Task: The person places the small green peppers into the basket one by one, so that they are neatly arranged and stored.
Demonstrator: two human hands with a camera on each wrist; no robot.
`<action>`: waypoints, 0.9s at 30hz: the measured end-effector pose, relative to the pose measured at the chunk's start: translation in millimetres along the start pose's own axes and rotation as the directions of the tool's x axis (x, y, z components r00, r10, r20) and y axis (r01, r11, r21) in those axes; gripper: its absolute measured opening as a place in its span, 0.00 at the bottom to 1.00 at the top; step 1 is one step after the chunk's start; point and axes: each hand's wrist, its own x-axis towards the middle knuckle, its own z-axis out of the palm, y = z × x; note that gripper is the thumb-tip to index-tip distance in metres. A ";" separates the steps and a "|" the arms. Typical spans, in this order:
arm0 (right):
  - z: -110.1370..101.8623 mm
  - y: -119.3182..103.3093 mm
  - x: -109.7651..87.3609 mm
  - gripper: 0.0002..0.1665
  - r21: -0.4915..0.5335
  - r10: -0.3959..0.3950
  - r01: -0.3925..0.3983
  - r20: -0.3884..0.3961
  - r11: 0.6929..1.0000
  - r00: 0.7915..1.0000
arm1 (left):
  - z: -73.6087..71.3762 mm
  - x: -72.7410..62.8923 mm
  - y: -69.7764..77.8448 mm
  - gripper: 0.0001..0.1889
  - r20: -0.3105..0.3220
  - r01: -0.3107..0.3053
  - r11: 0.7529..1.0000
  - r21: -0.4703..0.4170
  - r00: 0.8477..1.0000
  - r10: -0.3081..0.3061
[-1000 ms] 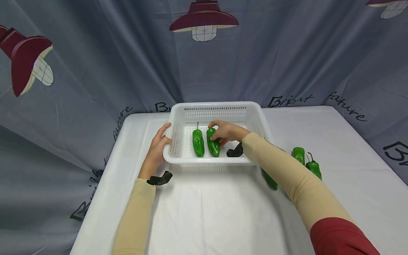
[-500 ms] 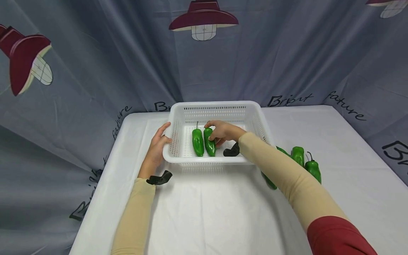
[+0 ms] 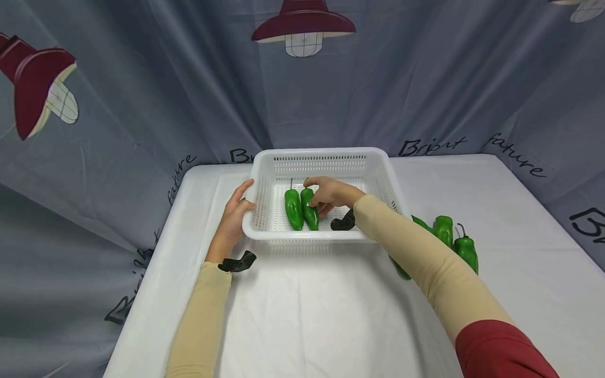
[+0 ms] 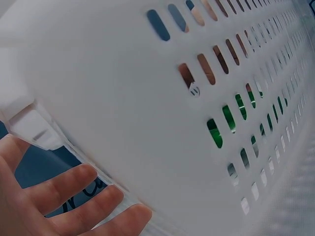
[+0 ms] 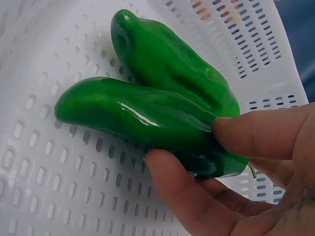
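A white perforated plastic basket (image 3: 321, 235) sits on the table with two green peppers lying side by side inside. My right hand (image 3: 331, 193) reaches into it and pinches the right-hand pepper (image 5: 142, 115) near its stem end, thumb and fingers on either side. That pepper rests on the basket floor, close against the other green pepper (image 3: 293, 210). My left hand (image 3: 232, 214) rests at the basket's left rim, fingers spread and fairly straight. In the left wrist view its fingertips (image 4: 135, 216) lie along the outside of the rim.
More green peppers (image 3: 466, 252) lie on the white-covered table (image 3: 302, 315) right of the basket, partly hidden by my right sleeve (image 3: 425, 252). A grey curtain (image 3: 189, 89) with printed lamps stands behind and at both sides.
My right hand has shifted slightly left with its pepper, bringing it nearer to the other pepper in the basket. The left hand has stayed at the rim.
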 end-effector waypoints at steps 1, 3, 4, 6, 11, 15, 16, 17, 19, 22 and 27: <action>-0.3 0.1 0.0 0.46 0.004 0.000 0.000 -0.001 1.000 1.000 | 0.3 0.2 0.2 0.39 0.000 -0.001 1.000 -0.002 1.000 0.001; -0.9 0.1 -0.2 0.46 0.009 0.001 -0.001 -0.004 1.000 1.000 | 1.0 0.4 0.6 0.39 -0.001 -0.004 1.000 -0.006 1.000 0.004; -1.2 -0.1 -0.5 0.46 0.012 0.002 -0.002 -0.006 1.000 1.000 | 1.3 0.5 0.6 0.39 -0.002 -0.005 1.000 -0.009 1.000 0.005; -1.6 -0.5 -1.1 0.46 0.016 0.000 0.000 -0.008 1.000 1.000 | 1.7 0.6 0.8 0.39 -0.003 -0.007 1.000 -0.011 1.000 0.007; -2.0 0.2 -0.4 0.45 0.022 -0.006 0.006 -0.010 1.000 1.000 | 1.8 0.8 0.7 0.39 -0.008 -0.006 1.000 -0.021 1.000 0.005; -1.2 0.5 0.9 0.44 0.030 -0.005 0.005 -0.012 1.000 1.000 | 1.6 -0.3 0.8 0.39 -0.010 -0.001 1.000 -0.015 1.000 0.001; -0.9 0.4 1.0 0.44 0.032 -0.004 0.004 -0.013 0.999 1.000 | 1.5 -0.5 0.8 0.39 -0.010 -0.001 1.000 -0.010 1.000 0.000; -0.6 0.3 1.0 0.44 0.036 -0.003 0.004 -0.013 0.999 1.000 | 1.4 -0.8 0.8 0.39 -0.011 0.001 1.000 -0.005 1.000 -0.001; -0.1 0.2 1.1 0.44 0.045 -0.002 0.002 -0.014 0.999 1.000 | 1.3 -1.2 0.9 0.40 -0.012 0.001 1.000 0.002 1.000 -0.001; 0.4 0.1 1.2 0.45 0.068 -0.001 0.002 -0.018 0.998 1.000 | 1.8 -1.0 0.6 0.40 -0.013 -0.001 1.000 -0.002 1.000 0.001; 1.6 -0.6 1.9 0.45 0.102 -0.001 0.004 -0.032 0.995 0.999 | 2.6 0.1 -0.6 0.41 -0.005 -0.011 1.000 -0.025 1.000 0.011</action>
